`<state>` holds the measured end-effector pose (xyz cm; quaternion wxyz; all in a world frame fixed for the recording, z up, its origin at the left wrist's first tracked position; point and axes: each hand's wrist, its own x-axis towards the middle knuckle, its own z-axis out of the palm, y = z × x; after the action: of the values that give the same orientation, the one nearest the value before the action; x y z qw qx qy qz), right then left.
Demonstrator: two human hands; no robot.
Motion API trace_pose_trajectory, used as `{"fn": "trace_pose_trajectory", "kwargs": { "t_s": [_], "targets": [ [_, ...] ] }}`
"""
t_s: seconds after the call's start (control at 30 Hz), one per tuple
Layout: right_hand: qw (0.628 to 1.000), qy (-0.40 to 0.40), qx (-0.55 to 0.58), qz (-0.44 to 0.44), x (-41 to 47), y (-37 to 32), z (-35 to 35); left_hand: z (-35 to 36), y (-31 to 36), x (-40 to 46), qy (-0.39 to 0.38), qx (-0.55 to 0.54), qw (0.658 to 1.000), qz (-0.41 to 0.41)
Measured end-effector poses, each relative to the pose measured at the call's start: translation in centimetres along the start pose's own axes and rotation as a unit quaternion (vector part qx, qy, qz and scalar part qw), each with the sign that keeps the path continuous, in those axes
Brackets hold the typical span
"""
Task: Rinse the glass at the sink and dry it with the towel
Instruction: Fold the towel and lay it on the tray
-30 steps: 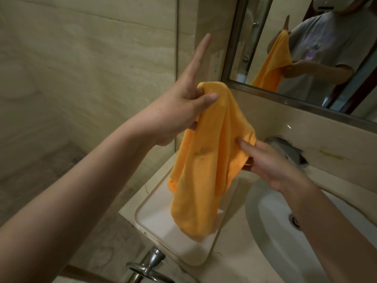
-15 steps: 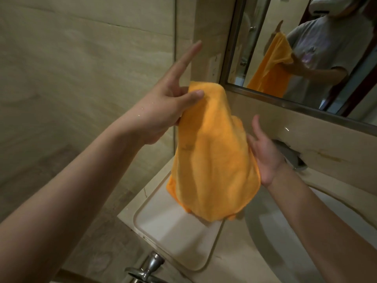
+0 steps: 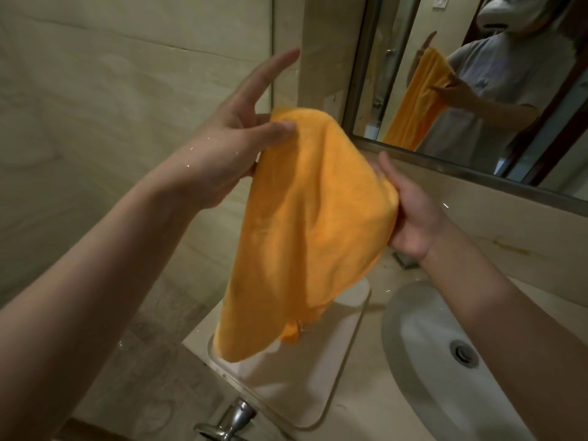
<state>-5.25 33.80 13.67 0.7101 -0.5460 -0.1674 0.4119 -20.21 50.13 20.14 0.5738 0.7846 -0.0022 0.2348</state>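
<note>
Left hand (image 3: 222,154) pinches the top corner of the orange terry-cloth towel (image 3: 305,233) between thumb and a finger, its index finger pointing straight up. Right hand (image 3: 410,214) grips the towel's right edge, fingers hidden behind the cloth, thumb up. Held so, the towel hangs above the white rectangular tray (image 3: 334,377) on the beige stone tabletop (image 3: 366,415), beside the white oval sink (image 3: 423,338).
</note>
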Motion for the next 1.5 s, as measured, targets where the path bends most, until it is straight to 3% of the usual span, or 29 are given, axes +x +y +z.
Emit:
{"fn": "trace_pose_trajectory", "kwargs": {
  "t_s": [0.17,0.27,0.43,0.6,0.7,0.8,0.9,1.0,1.07,1.17,1.23,1.5],
  "targets": [
    [0.991,0.042,-0.099,-0.075,-0.6,-1.5,0.2,-0.7,0.3,-0.4,0.012,0.015,1.000,-0.018],
    [0.978,0.026,-0.180,-0.099,-1.5,-2.5,0.0,-1.2,0.5,-0.6,0.027,0.020,0.999,-0.026],
    [0.982,-0.064,-0.151,-0.097,-2.2,-3.7,-0.3,-1.5,0.0,-0.6,0.052,0.033,0.998,-0.029],
    [0.966,-0.012,-0.207,-0.154,-2.3,-4.5,0.4,-2.0,-1.0,-0.4,0.058,0.020,0.998,-0.024],
    [0.943,0.020,-0.271,-0.190,-2.4,-5.0,1.0,-2.4,-1.2,-0.3,0.055,0.017,0.998,-0.018],
    [0.894,0.072,-0.359,-0.260,-2.6,-6.1,1.3,-3.1,-1.3,-0.4,0.039,0.015,0.999,-0.001],
    [0.857,0.105,-0.389,-0.322,-3.0,-7.4,1.8,-3.3,-1.2,0.0,0.072,-0.002,0.997,0.019],
    [0.835,0.097,-0.438,-0.318,-3.0,-7.9,2.2,-2.9,-1.4,0.5,0.090,-0.010,0.996,-0.003],
    [0.848,0.067,-0.436,-0.294,-3.1,-8.0,2.2,-2.7,-1.5,0.6,0.098,-0.028,0.994,-0.032],
    [0.905,-0.025,-0.351,-0.240,-3.6,-8.2,2.2,-2.8,-1.4,0.7,0.118,-0.096,0.987,-0.048],
    [0.916,-0.053,-0.324,-0.231,-3.8,-8.4,2.2,-2.9,-1.3,0.6,0.123,-0.104,0.986,-0.039],
    [0.897,0.064,-0.357,-0.251,-3.2,-8.5,2.8,-2.9,-1.0,0.4,0.119,-0.079,0.990,0.009]
  ]
}}
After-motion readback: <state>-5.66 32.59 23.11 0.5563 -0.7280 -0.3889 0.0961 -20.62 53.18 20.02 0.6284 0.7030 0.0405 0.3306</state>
